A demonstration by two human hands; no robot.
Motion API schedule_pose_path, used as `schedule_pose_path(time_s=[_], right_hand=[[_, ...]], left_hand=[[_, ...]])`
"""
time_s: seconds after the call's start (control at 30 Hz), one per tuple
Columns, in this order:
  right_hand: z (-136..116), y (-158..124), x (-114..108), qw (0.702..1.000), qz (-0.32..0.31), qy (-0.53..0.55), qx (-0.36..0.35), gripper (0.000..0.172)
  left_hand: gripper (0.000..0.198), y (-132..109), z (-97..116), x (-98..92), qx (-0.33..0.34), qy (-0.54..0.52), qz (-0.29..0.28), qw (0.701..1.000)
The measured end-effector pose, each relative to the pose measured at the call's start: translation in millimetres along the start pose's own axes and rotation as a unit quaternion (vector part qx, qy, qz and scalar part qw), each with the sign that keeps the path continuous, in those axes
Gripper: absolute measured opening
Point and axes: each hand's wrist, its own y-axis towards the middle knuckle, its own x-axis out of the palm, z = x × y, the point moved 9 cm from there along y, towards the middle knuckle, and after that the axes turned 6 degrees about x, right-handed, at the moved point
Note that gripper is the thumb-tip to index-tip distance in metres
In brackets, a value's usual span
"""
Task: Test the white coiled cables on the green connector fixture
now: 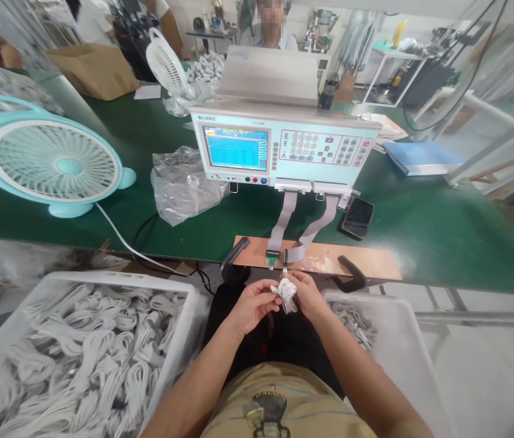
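Note:
A coiled white cable (288, 294) is between my two hands at the front edge of the bench. My left hand (254, 305) is closed in a pinch on the coil's left side, by one cable end. With closed fingers, my right hand (308, 293) grips the cable from the right, near a white plug (284, 272). This plug meets the black connector (285, 258) of the right ribbon cable; how deep it sits I cannot tell. Just left is a green circuit board (272, 261) on the other ribbon cable (283, 222). Both ribbons run up to a tester (284, 146) with a lit screen.
Coiled cables fill a white bin (188, 304) at left; another bin (414, 328) holds some at right. Black clamps (235, 258) (352, 274) grip a wooden board (375, 258). A fan (56, 161), plastic bag (188, 185) and phone (357, 218) lie around. A person (275, 36) is behind the tester.

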Motion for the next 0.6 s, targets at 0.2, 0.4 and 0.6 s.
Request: schedule_pose_path(time_s=[0.2, 0.4, 0.6], right_hand=[[1, 2, -1, 1.0, -0.005, -0.022, -0.007, 0.026], [0, 2, -2, 0.999, 0.004, -0.036, -0.007, 0.025], [-1, 2, -2, 0.998, 0.013, -0.054, -0.005, 0.025]], left_hand=[[0.027, 12, 17, -10.6, 0.1, 0.21, 0.066, 0.97], [0.029, 11, 46, -4.3, 0.234, 0.36, 0.092, 0.898], [0.029, 11, 40, -11.6, 0.241, 0.322, 0.144, 0.904]])
